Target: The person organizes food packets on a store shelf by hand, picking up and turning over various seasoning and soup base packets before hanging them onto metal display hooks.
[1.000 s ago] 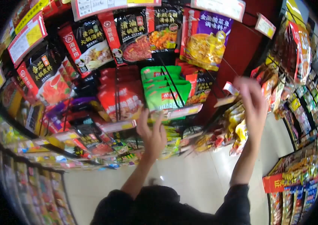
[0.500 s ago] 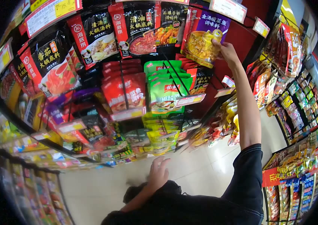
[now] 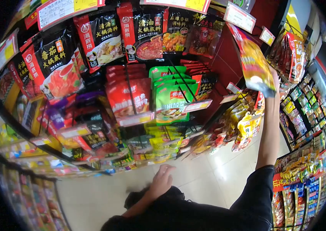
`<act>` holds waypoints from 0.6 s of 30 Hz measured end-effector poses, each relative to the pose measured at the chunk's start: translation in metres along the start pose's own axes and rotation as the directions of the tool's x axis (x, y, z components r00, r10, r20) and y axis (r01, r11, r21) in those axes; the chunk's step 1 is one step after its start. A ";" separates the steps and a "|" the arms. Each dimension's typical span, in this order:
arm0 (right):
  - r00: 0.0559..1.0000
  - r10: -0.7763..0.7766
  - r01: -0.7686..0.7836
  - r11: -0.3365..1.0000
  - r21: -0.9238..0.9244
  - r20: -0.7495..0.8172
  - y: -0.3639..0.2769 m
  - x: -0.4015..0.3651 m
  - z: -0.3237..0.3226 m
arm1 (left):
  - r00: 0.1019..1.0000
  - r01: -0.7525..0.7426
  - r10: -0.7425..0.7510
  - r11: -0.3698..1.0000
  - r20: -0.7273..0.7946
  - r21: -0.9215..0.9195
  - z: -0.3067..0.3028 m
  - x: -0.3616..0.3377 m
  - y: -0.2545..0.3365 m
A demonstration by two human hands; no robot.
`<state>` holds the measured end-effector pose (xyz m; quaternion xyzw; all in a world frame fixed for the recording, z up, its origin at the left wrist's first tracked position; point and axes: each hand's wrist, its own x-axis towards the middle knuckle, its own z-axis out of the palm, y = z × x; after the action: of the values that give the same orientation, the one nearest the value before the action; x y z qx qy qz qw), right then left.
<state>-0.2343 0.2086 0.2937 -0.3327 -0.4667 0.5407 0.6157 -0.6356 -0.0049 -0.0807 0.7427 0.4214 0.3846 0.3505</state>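
My right hand (image 3: pixel 275 79) grips a seasoning packet (image 3: pixel 253 61) with a yellow food picture, purple at its upper edge. The packet is tilted and blurred, off to the right of the rack, and it hides most of the fingers. Hanging where the rack's top row ends is a dark red and black packet (image 3: pixel 205 38). Low in front of my body, my left hand (image 3: pixel 162 181) is loosely bent, its fingers partly apart with nothing in them. Green packets (image 3: pixel 172 94) and red packets (image 3: pixel 128 96) hang above that hand, not touching it.
Black hotpot-base packets (image 3: pixel 57 63) fill the upper rack at left. Price tags (image 3: pixel 240 17) stick out along the hooks. More hanging packets (image 3: pixel 295 57) and stocked shelves (image 3: pixel 299 188) stand at right. Pale floor tiles (image 3: pixel 205 181) show below.
My right hand has moved right with the packet, which has turned and swung away from the rack. The dark red and black packet behind it now shows. My left hand has hardly moved.
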 end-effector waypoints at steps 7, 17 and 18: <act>0.998 -0.056 0.055 0.998 -0.023 -0.033 0.037 -0.075 -0.046 | 0.996 -0.020 0.025 0.998 0.084 -0.063 0.004 0.003 -0.002; 0.997 -0.079 0.077 0.831 -0.551 0.020 0.170 -0.212 -0.114 | 0.916 0.400 -0.364 0.795 0.167 -0.456 -0.046 0.006 0.007; 1.000 -0.017 0.013 0.804 -0.595 -0.002 0.198 -0.237 -0.125 | 0.949 0.301 -0.296 0.759 0.106 -0.578 -0.062 0.005 0.012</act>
<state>-0.1828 0.0275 0.0182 -0.5072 -0.6127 0.3612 0.4867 -0.6835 0.0074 -0.0403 0.5226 0.3932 0.4318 0.6211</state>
